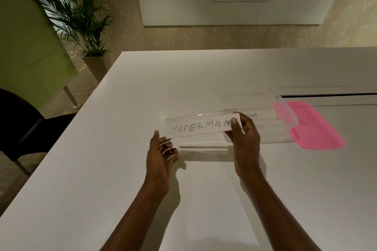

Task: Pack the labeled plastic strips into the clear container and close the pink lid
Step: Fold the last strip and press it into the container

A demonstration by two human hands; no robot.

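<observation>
I see both hands up over the white table (122,108), sharing one clear strip (201,127) marked SUPERMAN. Right hand (244,144) pinches the strip's right end — thumb on the front face, fingers behind. Left hand (161,155) is half open at the left end, thumb up beside the lower corner, fingers curled loosely beneath; whether it truly grips I cannot tell. Just beyond the right hand sits the clear container (265,120), open, with another strip (253,115) inside, lettering partly hidden. The pink lid (314,128) lies flat on the container's far side from the grip, partly under it.
</observation>
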